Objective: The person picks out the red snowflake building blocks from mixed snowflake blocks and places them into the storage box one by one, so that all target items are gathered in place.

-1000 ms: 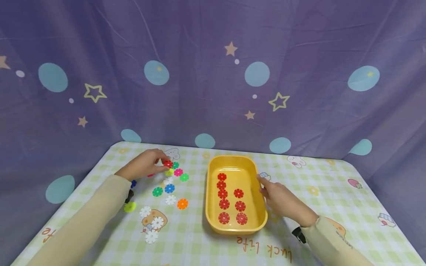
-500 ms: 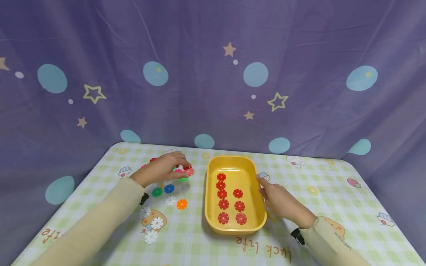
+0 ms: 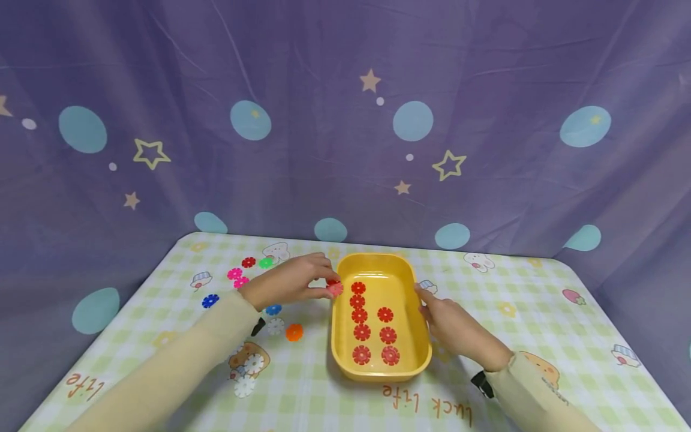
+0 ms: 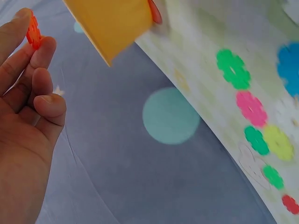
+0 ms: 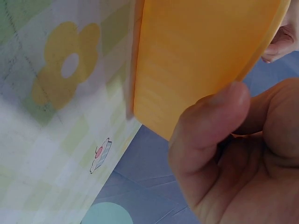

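My left hand (image 3: 294, 279) pinches a red snowflake disc (image 3: 335, 289) between thumb and fingertips, just over the left rim of a yellow tray (image 3: 380, 377). In the left wrist view the disc (image 4: 33, 30) stands on edge in the fingertips, and the other fingers are curled. Several red discs (image 3: 358, 315) lie flat inside the tray, in a longer left column and a shorter right one. My right hand (image 3: 459, 324) holds the tray's right rim. The right wrist view has its thumb and fingers at the tray's wall (image 5: 196, 56); part of this grip is hidden.
Loose discs lie left of the tray: an orange one (image 3: 294, 332), a dark blue one (image 3: 210, 301), pink (image 3: 234, 273), white (image 3: 245, 386) and another red one (image 3: 248, 262). My left forearm covers some. A purple curtain (image 3: 345, 150) hangs behind the checkered tablecloth (image 3: 540, 324).
My left hand has carried the red disc rightward from the loose discs to the tray's left rim. My right hand and the tray have stayed in place.
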Demonstrator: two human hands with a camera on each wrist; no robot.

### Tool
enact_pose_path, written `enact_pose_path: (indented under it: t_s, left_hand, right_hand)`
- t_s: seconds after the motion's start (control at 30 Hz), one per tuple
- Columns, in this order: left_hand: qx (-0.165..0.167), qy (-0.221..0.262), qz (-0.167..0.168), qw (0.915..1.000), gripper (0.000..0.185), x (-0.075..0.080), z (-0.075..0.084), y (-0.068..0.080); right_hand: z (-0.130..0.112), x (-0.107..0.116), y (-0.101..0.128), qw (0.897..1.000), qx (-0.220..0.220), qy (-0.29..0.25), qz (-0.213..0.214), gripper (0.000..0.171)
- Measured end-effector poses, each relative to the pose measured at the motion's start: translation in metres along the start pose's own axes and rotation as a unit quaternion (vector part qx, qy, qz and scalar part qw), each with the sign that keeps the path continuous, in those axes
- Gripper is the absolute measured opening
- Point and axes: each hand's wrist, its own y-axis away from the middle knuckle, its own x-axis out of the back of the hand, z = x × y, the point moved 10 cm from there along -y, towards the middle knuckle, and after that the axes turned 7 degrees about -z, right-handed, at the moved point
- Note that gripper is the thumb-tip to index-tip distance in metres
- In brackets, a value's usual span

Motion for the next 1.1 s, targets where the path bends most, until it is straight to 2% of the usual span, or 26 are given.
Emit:
enact_pose_path:
  t_s: [0.13, 0.43, 0.63, 0.8, 1.1]
  left_hand:
    - [-0.030, -0.009, 0.003, 0.9995, 0.025, -0.005, 0.013, -0.011]
    - [-0.044, -0.006, -0.011, 0.9989, 0.026, -0.024, 0.027, -0.037]
    - [-0.025, -0.005, -0.048, 0.9985, 0.028, -0.043, 0.028, -0.056]
    - [-0.017, -0.004, -0.067, 0.9976, 0.031, -0.056, 0.030, -0.066]
    - [0.002, -0.001, -0.061, 0.9981, 0.031, -0.067, 0.021, -0.072]
  right_hand:
    - [0.000, 0.000, 0.000, 1.000, 0.000, 0.003, 0.001, 0.047]
    - [-0.002, 0.000, 0.001, 1.000, 0.013, 0.001, 0.010, 0.046]
    - [-0.001, 0.000, 0.001, 1.000, 0.007, -0.003, 0.007, 0.047]
    - [0.001, -0.001, 0.002, 1.000, 0.002, -0.008, 0.000, 0.047]
    - [0.003, -0.002, 0.001, 1.000, 0.000, -0.013, -0.004, 0.048]
